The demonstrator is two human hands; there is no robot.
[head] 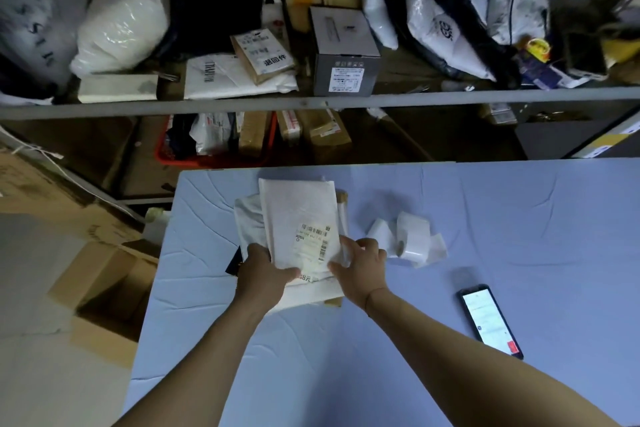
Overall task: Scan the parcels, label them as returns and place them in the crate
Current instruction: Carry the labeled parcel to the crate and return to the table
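A white padded parcel (298, 211) with a barcode label lies on top of a small stack of parcels (247, 218) on the blue table (485, 218). My left hand (263, 270) grips the top parcel's near left corner. My right hand (362, 267) pinches its near right edge, beside the label. A roll of white labels (410, 236) sits just right of the stack. A phone (490, 321) with a lit screen lies face up at the right. A red crate (162, 149) holding several parcels stands on the floor beyond the table.
A metal shelf (311, 102) behind the table carries a grey box (344, 52), a brown parcel with a return sticker (263, 55) and several bags. An open cardboard box (104, 291) stands on the floor left of the table.
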